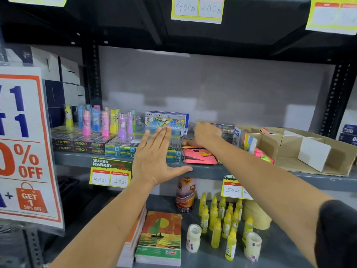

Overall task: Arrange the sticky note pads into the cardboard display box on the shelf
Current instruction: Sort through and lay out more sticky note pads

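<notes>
Above the goods you have open room up to the upper shelf [193, 43]. The cardboard display box [309, 149] at the shelf's right end is open-topped; its dividers [313, 155] split the interior. The oil pastel boxes [166, 122] block the rear centre, and marker tubes [104, 120] crowd the left end.

Sticky note pads, pink [199, 156]: we count a flat stack on the shelf edge, directly under our right forearm and just right of our left thumb; black printing shows on the top wrapper, partly hidden by the arm.

Sticky note pads, neon pink and green [263, 154]: a small pile just right of our right forearm, between the arm and the box.

Multicolour pad pack [244, 141]: standing tilted, just right of our right hand, leaning against the box's left wall.

Cardboard display box [313, 151]: brown, open-topped, with upright dividers, well right of both hands; compartments mostly bare.
</notes>
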Demonstrator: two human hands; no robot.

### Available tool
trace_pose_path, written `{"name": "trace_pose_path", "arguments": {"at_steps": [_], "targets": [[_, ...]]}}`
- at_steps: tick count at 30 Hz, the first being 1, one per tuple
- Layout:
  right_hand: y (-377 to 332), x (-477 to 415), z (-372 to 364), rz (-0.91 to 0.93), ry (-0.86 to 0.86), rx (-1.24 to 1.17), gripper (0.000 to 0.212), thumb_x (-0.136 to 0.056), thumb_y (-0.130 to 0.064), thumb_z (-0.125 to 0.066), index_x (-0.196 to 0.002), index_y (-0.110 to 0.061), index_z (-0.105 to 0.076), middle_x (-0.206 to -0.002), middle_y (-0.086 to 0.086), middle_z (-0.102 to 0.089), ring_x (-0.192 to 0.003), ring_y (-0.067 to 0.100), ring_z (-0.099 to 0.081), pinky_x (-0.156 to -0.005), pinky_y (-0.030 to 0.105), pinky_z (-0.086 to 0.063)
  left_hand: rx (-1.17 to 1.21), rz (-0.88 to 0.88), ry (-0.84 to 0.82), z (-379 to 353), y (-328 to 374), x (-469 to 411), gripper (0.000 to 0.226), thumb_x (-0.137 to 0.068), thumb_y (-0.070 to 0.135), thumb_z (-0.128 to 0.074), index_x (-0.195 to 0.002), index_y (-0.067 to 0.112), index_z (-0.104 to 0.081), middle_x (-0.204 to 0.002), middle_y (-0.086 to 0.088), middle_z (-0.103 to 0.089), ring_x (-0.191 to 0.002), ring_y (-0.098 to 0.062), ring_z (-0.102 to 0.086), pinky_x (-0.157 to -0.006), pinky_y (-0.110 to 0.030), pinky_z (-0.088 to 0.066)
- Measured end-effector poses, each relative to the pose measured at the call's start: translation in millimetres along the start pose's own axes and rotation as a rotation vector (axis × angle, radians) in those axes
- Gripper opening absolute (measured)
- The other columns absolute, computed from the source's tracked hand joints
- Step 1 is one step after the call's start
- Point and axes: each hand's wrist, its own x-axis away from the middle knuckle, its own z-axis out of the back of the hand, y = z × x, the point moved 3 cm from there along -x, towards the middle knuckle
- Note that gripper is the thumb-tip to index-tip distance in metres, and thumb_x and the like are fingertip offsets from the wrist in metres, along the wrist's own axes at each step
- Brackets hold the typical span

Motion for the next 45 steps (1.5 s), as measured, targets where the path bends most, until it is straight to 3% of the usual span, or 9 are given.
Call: {"name": "trace_pose_path", "arguments": {"at_steps": [4, 9, 11, 19, 24, 29, 33, 41, 45], "targets": [[14, -6, -8, -0.067, -0.044, 0.003, 0.061, -0.080, -0.053, -0.065, -0.121, -0.008, -0.057, -0.119, 0.008, -0.062, -0.108, 0.029, -0.061, -0.081, 0.038, -0.051, -0.004, -0.008, -0.002, -2, -1, 1, 0.123, -0.068, 0.096, -0.026, -0.150, 0.004, -0.033, -0.154, -0.010, -0.038, -0.143, -0.022, -0.035, -0.119, -0.047, -0.019], [32, -14, -12, -0.091, -0.078, -0.043, 0.040, -0.083, -0.035, -0.059, -0.115, -0.012, -0.062, -0.107, 0.006, -0.065, -0.093, 0.025, -0.061, -0.070, 0.034, -0.050, -0.007, -0.008, 0.008, -2, -1, 1, 0.123, -0.069, 0.096, -0.025, -0.149, 0.003, -0.035, -0.153, -0.010, -0.040, -0.142, -0.022, -0.037, -0.118, -0.047, -0.020], [39, -15, -14, -0.110, -0.101, -0.054, 0.039, -0.085, -0.033, -0.057, -0.117, -0.011, -0.062, -0.111, 0.008, -0.064, -0.099, 0.026, -0.061, -0.073, 0.034, -0.051, -0.001, -0.005, 0.018, -1, 0, 1, 0.123, -0.068, 0.096, -0.026, -0.148, 0.003, -0.036, -0.152, -0.010, -0.042, -0.141, -0.022, -0.039, -0.117, -0.047, -0.021], [34, -23, -16, -0.158, -0.091, -0.069, 0.083, -0.075, -0.079, -0.047, -0.123, -0.012, -0.057, -0.120, 0.010, -0.060, -0.110, 0.028, -0.058, -0.080, 0.034, -0.050, -0.009, -0.007, 0.012, -1, 0, 0, 0.122, -0.069, 0.096, -0.024, -0.149, 0.004, -0.036, -0.152, -0.010, -0.041, -0.141, -0.022, -0.039, -0.118, -0.046, -0.019], [22, -21, -16, -0.231, -0.141, -0.069, 0.071, -0.076, -0.059, -0.063, -0.127, -0.012, -0.054, -0.126, 0.006, -0.059, -0.112, 0.026, -0.058, -0.078, 0.033, -0.048, 0.006, -0.002, -0.002, -2, -1, 0, 0.122, -0.069, 0.096, -0.021, -0.149, 0.004, -0.034, -0.152, -0.009, -0.041, -0.141, -0.022, -0.038, -0.118, -0.046, -0.017], [16, -20, -18, -0.261, -0.145, -0.072, 0.058, -0.075, -0.046, -0.068, -0.119, -0.011, -0.058, -0.110, 0.006, -0.060, -0.100, 0.024, -0.061, -0.071, 0.032, -0.049, 0.000, -0.005, 0.001, -2, -1, 0, 0.122, -0.070, 0.096, -0.020, -0.150, 0.004, -0.033, -0.153, -0.010, -0.040, -0.142, -0.022, -0.037, -0.118, -0.046, -0.017], [13, -20, -15, -0.235, -0.181, -0.018, 0.060, -0.076, -0.050, -0.064, -0.121, -0.011, -0.056, -0.116, 0.006, -0.060, -0.102, 0.025, -0.060, -0.069, 0.032, -0.046, -0.008, -0.005, -0.004, -3, -1, 0, 0.122, -0.070, 0.095, -0.019, -0.150, 0.004, -0.033, -0.153, -0.010, -0.040, -0.142, -0.022, -0.037, -0.119, -0.046, -0.016], [13, -21, -20, -0.204, -0.182, -0.099, 0.042, -0.081, -0.045, -0.064, -0.103, -0.010, -0.057, -0.079, 0.003, -0.052, -0.079, 0.021, -0.056, -0.065, 0.031, -0.049, -0.011, -0.009, 0.008, -3, -1, 0, 0.122, -0.070, 0.095, -0.023, -0.149, 0.004, -0.034, -0.152, -0.010, -0.041, -0.141, -0.022, -0.038, -0.119, -0.046, -0.017], [16, -20, -19, -0.202, -0.153, -0.154, 0.041, -0.078, -0.042, -0.068, -0.100, -0.009, -0.058, -0.076, 0.002, -0.050, -0.078, 0.021, -0.054, -0.064, 0.031, -0.048, -0.014, -0.003, -0.009, -3, -1, 1, 0.122, -0.069, 0.096, -0.023, -0.150, 0.005, -0.034, -0.152, -0.009, -0.041, -0.141, -0.021, -0.038, -0.119, -0.046, -0.018]]}}
